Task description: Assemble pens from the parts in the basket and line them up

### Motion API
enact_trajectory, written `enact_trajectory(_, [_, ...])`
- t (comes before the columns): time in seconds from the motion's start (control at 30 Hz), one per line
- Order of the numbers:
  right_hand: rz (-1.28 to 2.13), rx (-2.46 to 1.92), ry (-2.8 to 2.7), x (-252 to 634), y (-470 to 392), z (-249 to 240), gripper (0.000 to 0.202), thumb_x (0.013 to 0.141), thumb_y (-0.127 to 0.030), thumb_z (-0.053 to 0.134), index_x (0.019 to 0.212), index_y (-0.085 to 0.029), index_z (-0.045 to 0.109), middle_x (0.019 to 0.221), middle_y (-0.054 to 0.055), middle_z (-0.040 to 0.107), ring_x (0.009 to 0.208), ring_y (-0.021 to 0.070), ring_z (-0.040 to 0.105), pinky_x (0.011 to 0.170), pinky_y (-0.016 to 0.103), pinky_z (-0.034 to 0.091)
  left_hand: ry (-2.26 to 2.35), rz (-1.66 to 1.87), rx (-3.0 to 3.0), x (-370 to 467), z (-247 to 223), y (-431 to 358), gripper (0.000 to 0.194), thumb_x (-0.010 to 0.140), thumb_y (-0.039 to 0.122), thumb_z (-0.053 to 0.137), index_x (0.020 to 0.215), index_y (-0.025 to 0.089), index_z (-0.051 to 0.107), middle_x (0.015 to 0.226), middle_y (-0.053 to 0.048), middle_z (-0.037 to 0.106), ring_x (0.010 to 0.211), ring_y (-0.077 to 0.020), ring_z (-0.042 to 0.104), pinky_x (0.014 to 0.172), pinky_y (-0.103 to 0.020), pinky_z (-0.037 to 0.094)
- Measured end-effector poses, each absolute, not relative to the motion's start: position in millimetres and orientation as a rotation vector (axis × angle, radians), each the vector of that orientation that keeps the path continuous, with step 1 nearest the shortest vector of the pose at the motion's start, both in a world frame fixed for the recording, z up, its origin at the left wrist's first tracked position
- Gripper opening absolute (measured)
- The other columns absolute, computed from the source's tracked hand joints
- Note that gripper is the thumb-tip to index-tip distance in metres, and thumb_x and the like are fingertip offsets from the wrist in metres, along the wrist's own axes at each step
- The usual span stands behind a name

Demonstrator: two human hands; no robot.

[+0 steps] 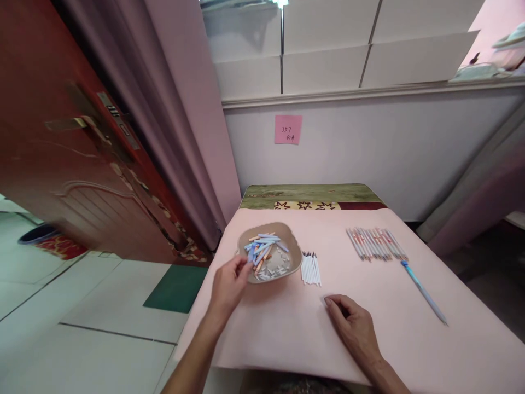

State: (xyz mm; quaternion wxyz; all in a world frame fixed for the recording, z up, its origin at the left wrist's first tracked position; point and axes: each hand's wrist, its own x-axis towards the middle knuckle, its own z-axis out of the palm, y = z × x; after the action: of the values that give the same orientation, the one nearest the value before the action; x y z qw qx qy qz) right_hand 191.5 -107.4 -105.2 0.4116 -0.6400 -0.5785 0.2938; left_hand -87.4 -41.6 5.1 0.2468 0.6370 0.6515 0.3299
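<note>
My left hand (232, 282) is at the near left rim of a beige basin (296, 247), its thumb and forefinger pinched on a blue pen part (251, 253). Inside the basin lie blue tubular pen parts (266, 239), a few orange ones and many small whitish pieces (274, 271). To the right of the basin, white pen refills (310, 271) with dark tips form a neat row. My right hand (353, 324) rests on the table in front of them, fingers curled and thumb against forefinger; what it pinches, if anything, is too small to name.
A row of pens (375, 244) with clear, reddish-marked barrels lies at the right. One blue-topped pen (424, 293) lies slanted nearby. The pink cover (283, 323) drapes the table, with the wall behind it and a red door (94, 142) at left.
</note>
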Motion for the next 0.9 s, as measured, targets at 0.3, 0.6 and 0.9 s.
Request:
enact_trajectory(0.3, [1.059, -1.364, -1.258, 162, -95, -89, 0.038, 0.082, -0.053, 0.057, 0.084, -0.016, 0.069, 0.065, 0.002, 0.062, 0.057, 0.0147, 0.055, 0.054, 0.024, 0.046, 1.12, 0.948, 0.89, -12, -46, -94, 0.036, 0.076, 0.045, 0.063, 0.089, 0.012, 0.063, 0.068, -0.002, 0.061, 0.045, -0.0061, 0.041, 0.047, -0.022, 0.028])
enact_trajectory(0.6, [1.133, -1.328, -1.075, 167, -97, -106, 0.041, 0.08, -0.057, 0.057, 0.084, -0.017, 0.066, 0.062, 0.001, 0.059, 0.048, 0.0129, 0.051, 0.044, 0.023, 0.041, 1.238, 0.955, 1.26, -15, -55, -89, 0.028, 0.079, 0.044, 0.06, 0.086, 0.017, 0.059, 0.077, -0.005, 0.066, 0.063, -0.015, 0.057, 0.062, -0.027, 0.045])
enact_trajectory(0.9, [1.106, -1.362, -1.202, 168, -99, -104, 0.037, 0.084, -0.053, 0.052, 0.088, -0.018, 0.065, 0.063, 0.0, 0.06, 0.048, 0.0129, 0.051, 0.044, 0.023, 0.04, 1.324, 1.03, 1.626, -16, -85, -80, 0.021, 0.088, 0.038, 0.048, 0.095, 0.02, 0.057, 0.081, -0.006, 0.066, 0.067, -0.0176, 0.06, 0.066, -0.029, 0.047])
